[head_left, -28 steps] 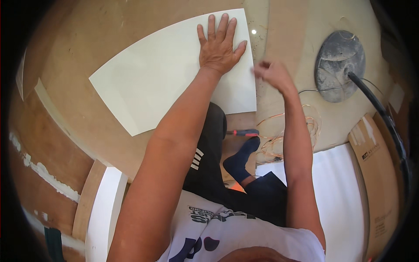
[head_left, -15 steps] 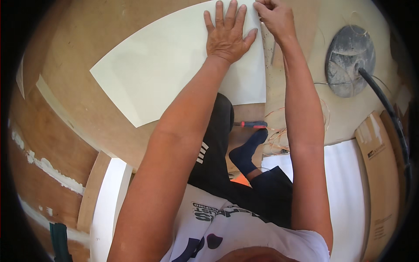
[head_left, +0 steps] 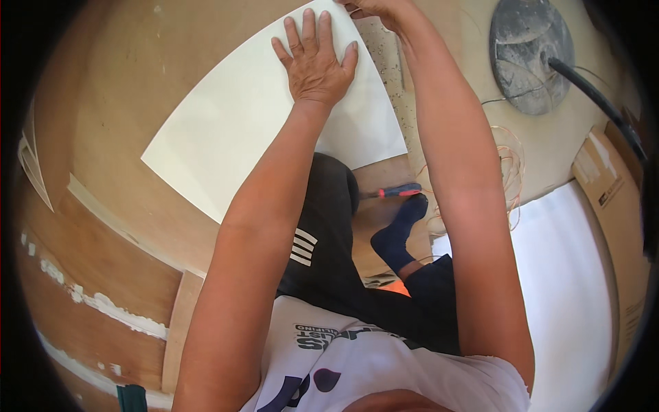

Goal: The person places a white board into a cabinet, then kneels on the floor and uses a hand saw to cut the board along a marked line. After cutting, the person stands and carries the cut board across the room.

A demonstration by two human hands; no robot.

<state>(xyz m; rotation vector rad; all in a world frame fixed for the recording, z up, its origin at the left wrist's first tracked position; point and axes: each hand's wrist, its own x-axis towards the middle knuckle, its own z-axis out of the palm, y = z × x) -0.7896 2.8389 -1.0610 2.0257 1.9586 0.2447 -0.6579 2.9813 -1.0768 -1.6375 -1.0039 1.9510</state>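
Note:
A large white sheet [head_left: 226, 123] with one curved side and a pointed corner lies flat on a brown board. My left hand [head_left: 316, 65] presses on it palm down, fingers spread. At the upper edge of the view, my right hand [head_left: 381, 12] is closed in a pinch beside the sheet's right edge. The upper frame edge cuts it off, and what the fingers hold, if anything, cannot be made out. By my foot lies a red and dark-blue handled tool [head_left: 399, 190], its narrow end pointing left.
Dark crumbs [head_left: 384, 62] are scattered along the sheet's right edge. To the right are a dusty round grey base [head_left: 532, 51] with a black hose [head_left: 597, 99], looped orange wire [head_left: 511, 165], a cardboard box [head_left: 611, 172] and a white panel [head_left: 559, 275]. My socked foot [head_left: 398, 237] rests below the tool.
The view has shifted and turned, so the sheet appears more tilted, with its far end further left. My left hand stays flat on it; my right hand still pinches at its right edge.

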